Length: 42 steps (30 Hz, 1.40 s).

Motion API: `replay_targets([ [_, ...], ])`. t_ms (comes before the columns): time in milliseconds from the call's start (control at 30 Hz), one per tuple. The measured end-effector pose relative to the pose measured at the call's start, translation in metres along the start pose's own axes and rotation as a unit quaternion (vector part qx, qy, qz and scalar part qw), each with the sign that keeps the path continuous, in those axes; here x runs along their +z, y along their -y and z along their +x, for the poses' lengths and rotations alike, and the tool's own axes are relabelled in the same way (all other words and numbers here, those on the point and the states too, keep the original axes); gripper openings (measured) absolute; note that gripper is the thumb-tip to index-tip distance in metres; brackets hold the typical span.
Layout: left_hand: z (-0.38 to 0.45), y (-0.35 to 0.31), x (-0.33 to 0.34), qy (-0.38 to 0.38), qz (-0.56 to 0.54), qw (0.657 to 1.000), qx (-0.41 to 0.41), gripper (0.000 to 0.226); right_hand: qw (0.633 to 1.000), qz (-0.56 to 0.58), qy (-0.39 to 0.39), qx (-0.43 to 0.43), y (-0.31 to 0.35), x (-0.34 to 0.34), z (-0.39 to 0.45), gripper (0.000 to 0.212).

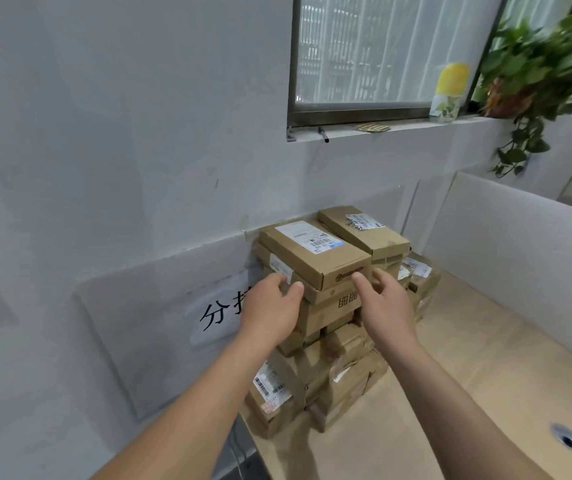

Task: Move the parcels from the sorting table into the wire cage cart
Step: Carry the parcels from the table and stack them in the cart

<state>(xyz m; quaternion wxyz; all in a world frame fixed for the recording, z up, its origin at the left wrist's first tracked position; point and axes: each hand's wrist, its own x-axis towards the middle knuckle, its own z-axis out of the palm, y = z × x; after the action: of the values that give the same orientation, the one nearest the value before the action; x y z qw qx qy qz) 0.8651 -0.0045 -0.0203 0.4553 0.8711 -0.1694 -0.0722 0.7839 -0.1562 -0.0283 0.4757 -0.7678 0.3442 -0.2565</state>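
Note:
A pile of several brown cardboard parcels (326,368) stands on the light wooden sorting table (468,368), against the wall. On top lies a flat parcel with a white label (312,252), and beside it on the right a second flat parcel (364,230). My left hand (270,306) reaches to the left front corner of the top parcel, fingers loosely bent and touching the stack just under it. Just off the parcel's right front corner, my right hand (386,303) hovers with its fingers spread and holds nothing. The wire cage cart is out of view.
A white partition panel (520,258) borders the table on the right. A paper sign with black characters (215,313) hangs on the left panel. The windowsill (381,131) above carries a potted plant (534,74) and a bottle (449,91). A cable hole (567,441) sits at the table's front right.

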Motion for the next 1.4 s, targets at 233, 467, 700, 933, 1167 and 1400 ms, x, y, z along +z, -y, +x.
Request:
replay_targets([
  [233, 0.015, 0.004, 0.001, 0.008, -0.045, 0.999, -0.011, 0.046, 0.997, 0.068, -0.029, 0.006, 0.006, 0.015, 0.014, 0.045],
  [467, 0.024, 0.005, -0.001, 0.010, -0.106, 0.994, -0.021, 0.026, 0.994, 0.094, -0.048, 0.027, 0.004, 0.025, 0.016, 0.055],
  [700, 0.025, 0.005, -0.008, -0.002, -0.189, 0.981, -0.049, 0.026, 0.992, 0.123, -0.025, 0.024, 0.003, 0.031, 0.011, 0.023],
  [933, 0.009, 0.011, -0.012, -0.020, -0.211, 0.977, -0.035, 0.020, 0.986, 0.167, -0.025, -0.006, -0.003, 0.032, -0.004, 0.020],
  [1167, -0.042, 0.017, -0.008, -0.037, -0.214, 0.976, -0.018, 0.019, 0.983, 0.180, -0.013, -0.025, -0.021, 0.016, -0.045, 0.020],
  [1400, -0.113, 0.016, 0.009, -0.051, -0.209, 0.977, 0.008, 0.006, 0.977, 0.209, -0.004, -0.043, -0.051, -0.024, -0.094, 0.009],
])
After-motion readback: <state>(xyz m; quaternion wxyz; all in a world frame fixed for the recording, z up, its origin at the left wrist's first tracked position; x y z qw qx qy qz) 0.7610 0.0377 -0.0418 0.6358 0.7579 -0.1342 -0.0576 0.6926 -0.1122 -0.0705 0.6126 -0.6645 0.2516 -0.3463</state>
